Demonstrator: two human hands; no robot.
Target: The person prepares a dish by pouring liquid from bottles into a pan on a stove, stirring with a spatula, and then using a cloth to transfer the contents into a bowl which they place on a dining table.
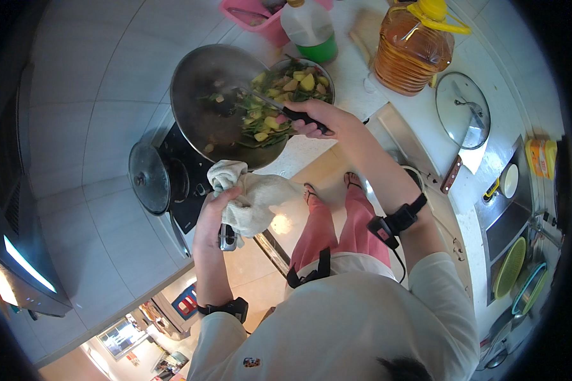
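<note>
Wrapped in a white cloth (257, 200), the handle of a large wok (219, 62) is in the grip of my left hand (224, 197). The wok is tilted towards the right, its rim up against a metal bowl (333, 90). My right hand (317, 116) holds a spatula (286, 110) by its black handle, with the blade among the food in the wok. Potato chunks, green beans and meat pieces (295, 83) fill the bowl. More beans and potatoes (267, 126) lie along the wok's lower right side. Steam blurs the spatula's blade.
A lidded pot (148, 178) sits on the black cooktop (190, 219) at left. Behind the bowl stand a green-bottomed bottle (310, 33), a pink basin (262, 26) and a large oil jug (410, 52). On the right counter are a glass lid (462, 109), a cleaver (453, 174) and a sink (500, 228).
</note>
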